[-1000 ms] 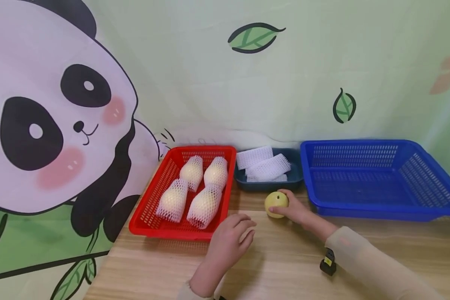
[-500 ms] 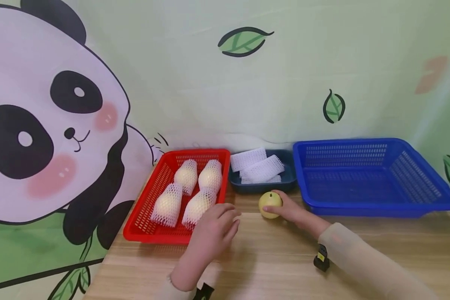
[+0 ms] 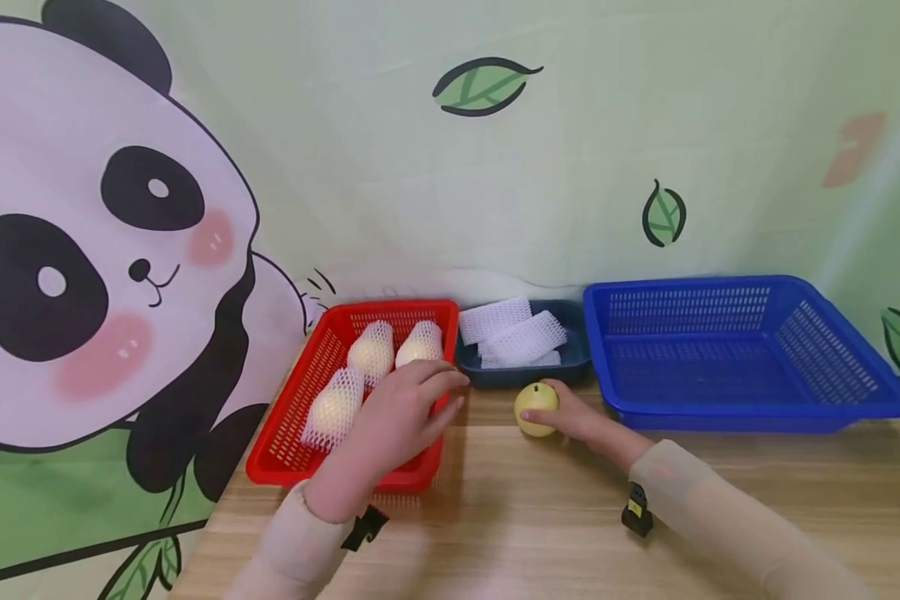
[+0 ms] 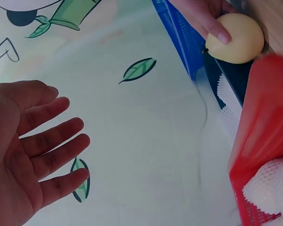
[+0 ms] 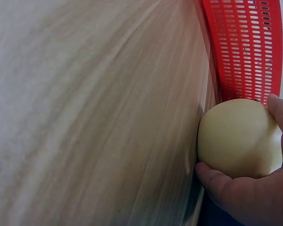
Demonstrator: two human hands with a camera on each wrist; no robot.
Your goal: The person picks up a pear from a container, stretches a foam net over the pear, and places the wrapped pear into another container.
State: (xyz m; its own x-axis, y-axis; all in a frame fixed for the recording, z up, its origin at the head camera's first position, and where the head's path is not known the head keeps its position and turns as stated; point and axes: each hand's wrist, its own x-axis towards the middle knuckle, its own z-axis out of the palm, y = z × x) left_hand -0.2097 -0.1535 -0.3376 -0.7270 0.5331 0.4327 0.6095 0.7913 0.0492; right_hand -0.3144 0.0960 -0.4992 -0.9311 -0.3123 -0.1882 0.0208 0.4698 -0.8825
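My right hand (image 3: 573, 414) grips a yellow-green pear (image 3: 534, 408) by its side on the table, just in front of the dark teal tray (image 3: 525, 379). In the right wrist view, thumb and fingers span the pear (image 5: 238, 139). My left hand (image 3: 401, 408) hovers over the right side of the red basket (image 3: 345, 477). Its fingers are loosely extended with nothing in them, as the left wrist view shows of the hand (image 4: 37, 150). Several pears in white foam net sleeves lie in the basket, one sleeved pear (image 3: 333, 408) at the front left; my left hand hides another.
White foam net sleeves (image 3: 525, 337) lie in the teal tray between the two baskets. A large blue basket (image 3: 720, 418) stands to the right. Behind everything hangs a printed cloth (image 3: 555, 192) with a panda and leaves. The wooden table (image 3: 540, 517) extends in front.
My left hand has moved up and left over the red basket, covering a sleeved pear there. My right hand stays on the pear. The head view has shifted slightly.
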